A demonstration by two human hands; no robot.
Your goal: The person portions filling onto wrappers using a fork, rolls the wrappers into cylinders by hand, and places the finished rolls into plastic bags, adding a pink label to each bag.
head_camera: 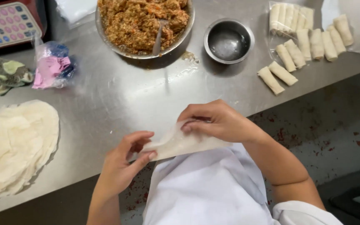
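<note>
Both my left hand (123, 162) and right hand (217, 121) pinch a thin wrapper (180, 143) between fingertips, filling bowl (105, 31) well beyond them, wrapper stack (13, 141) left.

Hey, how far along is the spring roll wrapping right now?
Done: a batch of finished rolls lies at the table's far right. In hand: the left hand and right hand hold one wrapper, unfilled. Left: a stack of wrappers and a full bowl of filling.
</note>
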